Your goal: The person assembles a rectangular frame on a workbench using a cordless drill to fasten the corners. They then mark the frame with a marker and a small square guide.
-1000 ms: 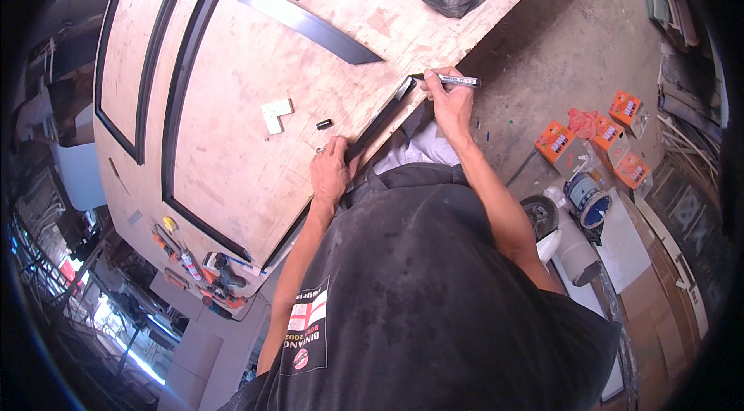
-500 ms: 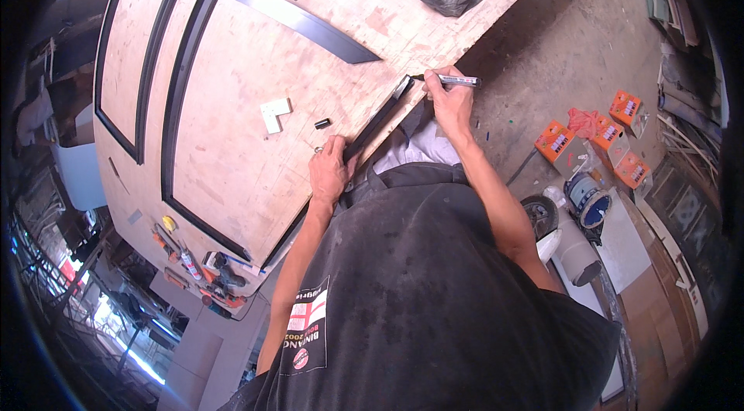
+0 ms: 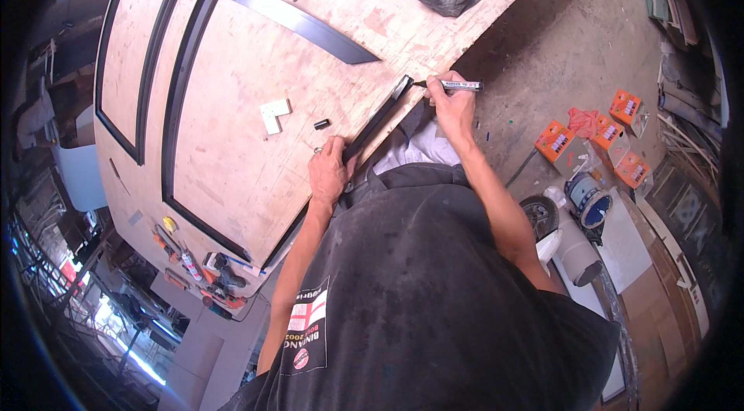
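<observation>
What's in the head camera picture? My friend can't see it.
A person's right hand holds a marker near the end of a black strip on a wooden table; the left hand touches it. Black frame pieces lie nearby.

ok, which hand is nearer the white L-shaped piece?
Left. The left hand is on the black bar, below and right of the white L-shaped piece; the right hand, holding a marker, is farther right.

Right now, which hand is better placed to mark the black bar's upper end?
Your right hand, I'd judge: it holds the marker, tip close to that end of the black bar. Your left hand is at the bar farther down.
</observation>
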Tool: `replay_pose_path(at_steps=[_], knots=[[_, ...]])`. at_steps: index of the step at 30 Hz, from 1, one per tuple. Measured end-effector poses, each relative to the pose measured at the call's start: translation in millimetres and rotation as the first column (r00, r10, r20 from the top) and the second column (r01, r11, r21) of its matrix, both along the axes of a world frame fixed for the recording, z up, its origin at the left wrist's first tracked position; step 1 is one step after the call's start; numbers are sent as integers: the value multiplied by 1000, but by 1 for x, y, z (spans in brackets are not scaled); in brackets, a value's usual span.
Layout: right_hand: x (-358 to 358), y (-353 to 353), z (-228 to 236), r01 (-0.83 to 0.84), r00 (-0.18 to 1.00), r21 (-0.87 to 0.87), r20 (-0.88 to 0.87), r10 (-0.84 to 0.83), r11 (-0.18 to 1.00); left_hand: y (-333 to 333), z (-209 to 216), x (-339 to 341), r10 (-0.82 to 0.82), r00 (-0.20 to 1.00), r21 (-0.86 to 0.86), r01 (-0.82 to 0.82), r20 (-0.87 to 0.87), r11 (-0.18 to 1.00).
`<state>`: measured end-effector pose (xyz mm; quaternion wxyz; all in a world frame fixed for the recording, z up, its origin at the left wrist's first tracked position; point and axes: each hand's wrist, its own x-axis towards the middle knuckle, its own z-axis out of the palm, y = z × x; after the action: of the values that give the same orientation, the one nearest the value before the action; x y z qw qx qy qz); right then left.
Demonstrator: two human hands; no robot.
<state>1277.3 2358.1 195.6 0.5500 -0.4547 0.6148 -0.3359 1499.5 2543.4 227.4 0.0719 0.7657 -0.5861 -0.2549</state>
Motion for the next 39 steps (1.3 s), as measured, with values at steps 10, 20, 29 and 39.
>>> replay_pose_path(at_steps=[10, 20, 29, 39], knots=[[2, 0, 1, -9, 1000, 14, 12, 9, 1000, -2, 2, -1, 6, 1000, -36, -7, -28, 999], [2, 1, 6, 12, 998, 14, 60, -13, 1000, 0, 0, -1, 6, 1000, -13, -6, -12, 1000], [4, -6, 9, -5, 997, 26, 78, 3, 1000, 2, -2, 0, 8, 1000, -9, -8, -2, 1000], [13, -4, 7, -112, 993, 4, 39, 111, 994, -1, 2, -1, 15, 1000, -1, -15, -7, 1000]])
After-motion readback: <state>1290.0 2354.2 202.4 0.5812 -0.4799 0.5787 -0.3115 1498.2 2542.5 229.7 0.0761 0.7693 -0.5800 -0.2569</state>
